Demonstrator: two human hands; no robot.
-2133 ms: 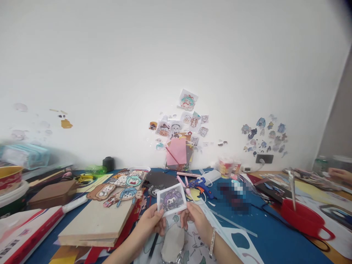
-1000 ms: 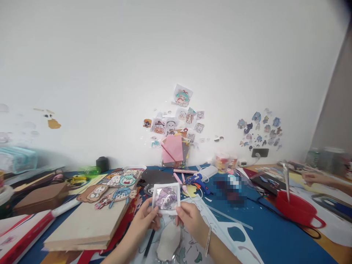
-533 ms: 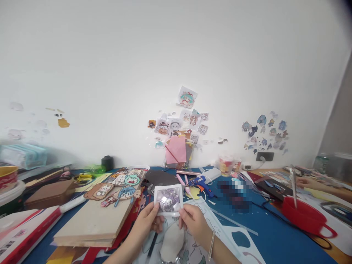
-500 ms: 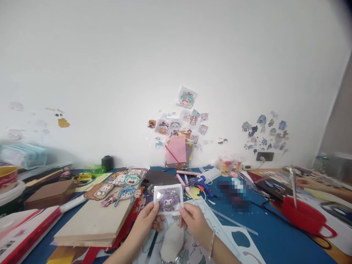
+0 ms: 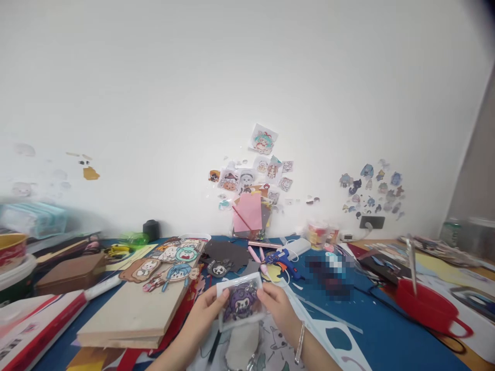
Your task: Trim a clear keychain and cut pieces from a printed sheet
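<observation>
A square white-edged card [image 5: 242, 302], with a purple cartoon figure under what looks like clear film, is held up at the front middle of the table. My left hand [image 5: 212, 307] pinches its left edge, thumb on the front. On the upper right edge, my right hand [image 5: 275, 304] grips it the same way; a bracelet circles that wrist. Below the card lies a pale grey cut-out shape [image 5: 242, 345] on printed sheets. A dark pen-like stick [image 5: 214, 348] rests beside it, partly hidden.
To the left, cartoon cut-outs [image 5: 178, 271] lie on a thick cardboard stack [image 5: 127, 317]. Beyond my hands are a blue glue gun [image 5: 288, 264] and pink pens [image 5: 258, 257]. A red bowl [image 5: 427, 306] with a metal utensil stands right. Stickers cover parts of the wall.
Both hands have lowered the card slightly and tilted it, its right side now higher. A co-worker's hand at the far right has gone out of view.
</observation>
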